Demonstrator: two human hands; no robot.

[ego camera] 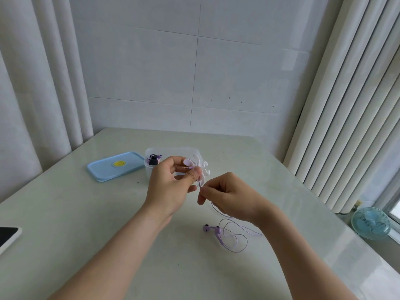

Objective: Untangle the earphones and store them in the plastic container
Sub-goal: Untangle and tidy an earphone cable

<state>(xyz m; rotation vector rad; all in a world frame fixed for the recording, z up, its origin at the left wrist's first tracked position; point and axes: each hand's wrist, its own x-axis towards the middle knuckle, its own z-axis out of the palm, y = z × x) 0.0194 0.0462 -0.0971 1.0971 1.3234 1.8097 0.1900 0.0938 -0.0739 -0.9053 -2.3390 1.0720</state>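
Note:
Purple wired earphones (218, 233) lie on the table, their earbuds and looped cord under my right wrist. The cord rises to both hands. My left hand (171, 182) pinches the plug end between thumb and fingers above the table. Just right of it, my right hand (229, 195) pinches the cord a short way below the plug. Behind my left hand stands the clear plastic container (173, 152), open, with a dark and purple item in its left corner and white earphones at its right side. Its blue lid (114, 166) lies flat to the left.
A phone or tablet (7, 237) sits at the table's left edge. A small blue fan (371, 223) stands on the sill at the right, beyond the table. Curtains hang on both sides, with a tiled wall behind.

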